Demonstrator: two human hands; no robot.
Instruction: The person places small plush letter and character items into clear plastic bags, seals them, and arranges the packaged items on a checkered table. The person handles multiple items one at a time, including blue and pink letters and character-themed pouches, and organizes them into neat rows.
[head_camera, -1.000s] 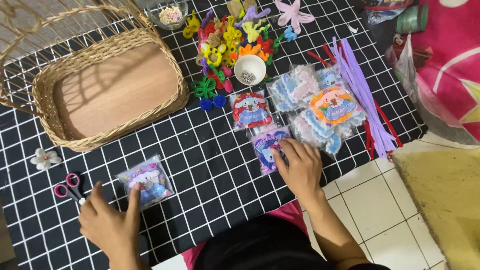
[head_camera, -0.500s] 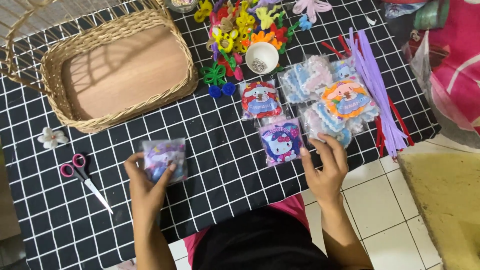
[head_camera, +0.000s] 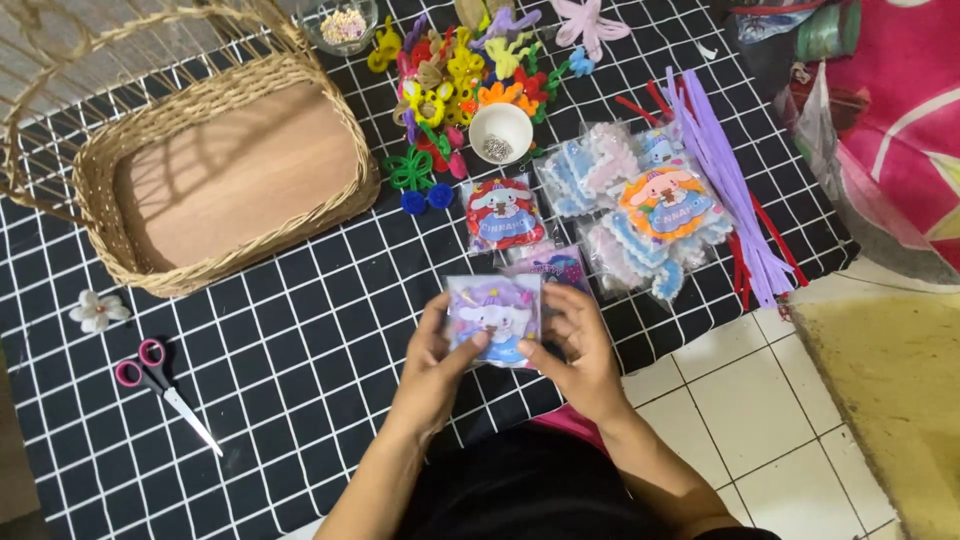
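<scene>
Both of my hands hold a small clear packet with a purple-and-white cartoon figure (head_camera: 494, 316) just above the black grid-patterned cloth (head_camera: 300, 330). My left hand (head_camera: 432, 368) grips its left edge and my right hand (head_camera: 576, 352) grips its right edge. Right behind it lies a second purple packet (head_camera: 556, 266). Further back a red-rimmed round packet (head_camera: 503, 214) rests flat on the cloth.
A wicker basket (head_camera: 215, 180) with a wooden bottom stands at the back left. Pink-handled scissors (head_camera: 160, 385) and a small white flower (head_camera: 97, 311) lie at the left. More packets (head_camera: 655, 215), purple and red pipe cleaners (head_camera: 725, 175), a white cup (head_camera: 500, 132) and colourful trinkets fill the back right. White floor tiles (head_camera: 740, 410) border the cloth.
My left hand has carried the purple packet from the left side to the middle. My right hand has left the packets on the cloth and taken hold of its right edge.
</scene>
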